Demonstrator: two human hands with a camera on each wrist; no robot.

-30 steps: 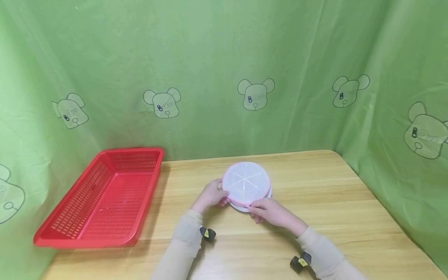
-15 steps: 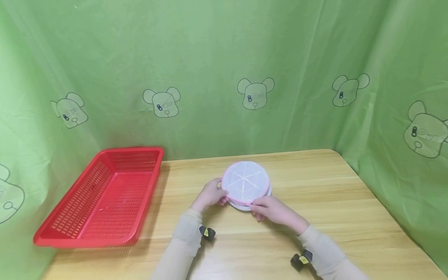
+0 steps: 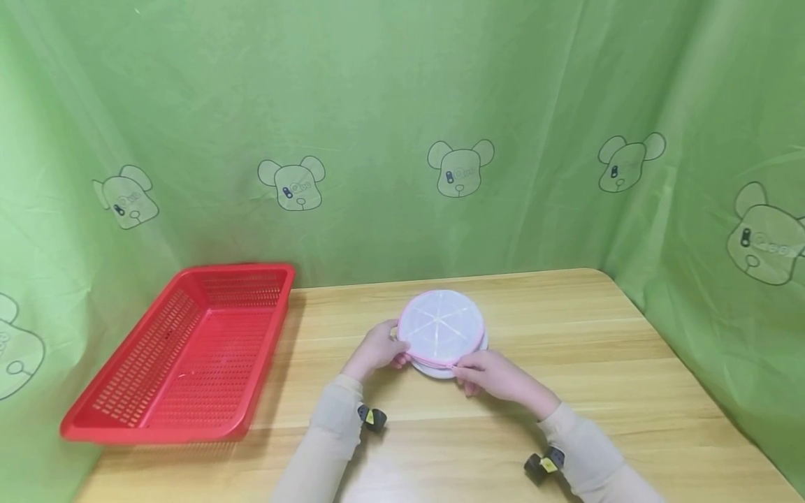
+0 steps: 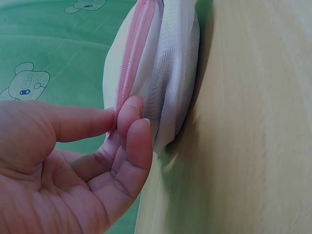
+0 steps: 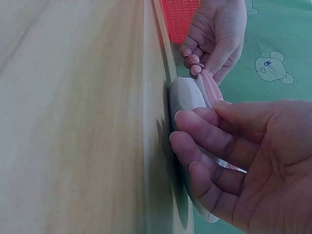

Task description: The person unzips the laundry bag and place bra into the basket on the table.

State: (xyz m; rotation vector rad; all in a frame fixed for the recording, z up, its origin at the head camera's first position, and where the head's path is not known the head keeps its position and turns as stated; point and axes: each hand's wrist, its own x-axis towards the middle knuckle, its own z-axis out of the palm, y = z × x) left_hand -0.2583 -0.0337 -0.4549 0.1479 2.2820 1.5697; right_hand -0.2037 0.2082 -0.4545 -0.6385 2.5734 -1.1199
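A round white mesh laundry bag (image 3: 441, 327) with a pink zipper round its edge rests on the table, its top marked with lines meeting at the centre. My left hand (image 3: 376, 347) pinches the zipper edge at the bag's front left between thumb and fingers. At the front right, my right hand (image 3: 490, 375) pinches the zipper edge, its fingertips partly hiding that spot. Close up in the left wrist view, the pink zipper (image 4: 130, 56) runs up from the left thumb, its teeth together there. The puffed mesh side (image 5: 186, 94) shows below the zipper in the right wrist view.
A red plastic basket (image 3: 250, 391) with slotted walls stands at the left of the wooden table (image 3: 566, 342). Behind and on both sides hangs a green curtain (image 3: 377, 91) with bear drawings. A small black camera (image 3: 372, 419) is strapped to each wrist.
My right hand has slid slightly to the right along the bag's front edge. The left hand keeps its pinch, and the bag has barely moved.
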